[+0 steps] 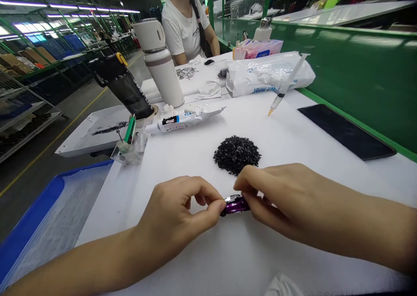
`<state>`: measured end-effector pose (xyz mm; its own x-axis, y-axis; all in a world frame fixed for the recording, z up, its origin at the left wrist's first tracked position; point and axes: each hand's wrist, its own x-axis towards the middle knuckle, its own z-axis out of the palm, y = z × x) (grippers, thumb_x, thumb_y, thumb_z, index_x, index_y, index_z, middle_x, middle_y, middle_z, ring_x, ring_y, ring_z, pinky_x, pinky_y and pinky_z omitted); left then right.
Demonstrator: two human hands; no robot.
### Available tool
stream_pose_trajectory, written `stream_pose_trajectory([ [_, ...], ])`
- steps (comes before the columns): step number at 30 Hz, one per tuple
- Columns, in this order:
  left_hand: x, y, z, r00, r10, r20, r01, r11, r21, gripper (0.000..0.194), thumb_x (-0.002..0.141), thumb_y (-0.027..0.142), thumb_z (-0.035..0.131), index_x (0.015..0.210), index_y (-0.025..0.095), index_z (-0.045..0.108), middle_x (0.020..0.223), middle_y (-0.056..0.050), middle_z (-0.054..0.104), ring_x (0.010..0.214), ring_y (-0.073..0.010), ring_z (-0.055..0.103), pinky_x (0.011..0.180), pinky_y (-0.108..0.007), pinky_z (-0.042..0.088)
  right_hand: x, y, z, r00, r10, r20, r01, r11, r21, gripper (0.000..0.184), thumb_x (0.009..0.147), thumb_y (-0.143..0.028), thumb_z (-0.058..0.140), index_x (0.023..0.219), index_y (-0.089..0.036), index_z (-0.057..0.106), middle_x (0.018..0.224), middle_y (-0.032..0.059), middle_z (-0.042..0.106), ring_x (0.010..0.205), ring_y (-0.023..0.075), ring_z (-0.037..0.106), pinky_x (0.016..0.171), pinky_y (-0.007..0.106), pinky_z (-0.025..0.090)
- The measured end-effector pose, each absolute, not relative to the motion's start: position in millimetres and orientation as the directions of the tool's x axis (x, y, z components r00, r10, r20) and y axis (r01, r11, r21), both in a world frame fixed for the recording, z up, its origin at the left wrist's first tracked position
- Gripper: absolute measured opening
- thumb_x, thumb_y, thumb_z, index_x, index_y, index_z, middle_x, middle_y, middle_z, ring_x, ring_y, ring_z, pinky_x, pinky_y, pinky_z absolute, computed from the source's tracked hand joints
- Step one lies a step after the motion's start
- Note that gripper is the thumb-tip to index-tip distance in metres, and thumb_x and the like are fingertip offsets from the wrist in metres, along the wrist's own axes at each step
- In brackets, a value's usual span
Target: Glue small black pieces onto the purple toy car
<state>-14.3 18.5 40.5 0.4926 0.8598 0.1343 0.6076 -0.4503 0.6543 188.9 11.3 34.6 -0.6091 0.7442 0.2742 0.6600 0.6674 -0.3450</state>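
Note:
Between my two hands, just above the white tabletop (228, 248), is a small glossy purple piece (236, 206) with a silver strip along its top and a dark left end. My left hand (182, 213) pinches that left end between thumb and forefinger. My right hand (283, 200) is closed at the other end, its fingers hiding the tip; the forefinger curls above the piece. Just beyond my hands lies a heap of tiny black slivers (236, 154), partly covered by my right forefinger.
At the back left stand a white tumbler (163, 70) and a dark bottle (125, 87). A glue tube (185, 119), syringe (286, 87), plastic packet (260, 77) and black phone (347, 131) lie around. A clear box (130, 150) holds small tools. A co-worker (185, 24) sits opposite.

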Motion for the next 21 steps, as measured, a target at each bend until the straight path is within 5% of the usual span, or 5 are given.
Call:
stream_pose_trajectory([
  [7, -18.5, 13.5, 47.2, 0.565, 0.795, 0.221, 0.622, -0.586, 0.52, 0.011, 0.071, 0.012, 0.06, 0.067, 0.022, 0.061, 0.062, 0.008, 0.064, 0.055, -0.0067, 0.057, 0.049, -0.015, 0.041, 197.5, 13.0, 41.4, -0.597, 0.794, 0.118, 0.629, 0.554, -0.545, 0.024, 0.076, -0.013, 0.047, 0.097, -0.023, 0.049, 0.078, 0.0009, 0.064, 0.067, 0.017, 0.063, 0.049, 0.023, 0.046],
  [21, -15.8, 7.1, 45.8, 0.609, 0.759, 0.23, 0.625, -0.638, 0.449, 0.011, 0.069, 0.011, 0.059, 0.063, 0.02, 0.056, 0.058, 0.009, 0.06, 0.053, -0.0052, 0.056, 0.05, -0.017, 0.042, 196.2, 8.0, 37.0, -0.614, 0.78, 0.116, 0.611, 0.564, -0.555, 0.024, 0.071, -0.007, 0.051, 0.085, -0.026, 0.049, 0.072, -0.0057, 0.061, 0.058, 0.0128, 0.059, 0.046, 0.023, 0.046],
])
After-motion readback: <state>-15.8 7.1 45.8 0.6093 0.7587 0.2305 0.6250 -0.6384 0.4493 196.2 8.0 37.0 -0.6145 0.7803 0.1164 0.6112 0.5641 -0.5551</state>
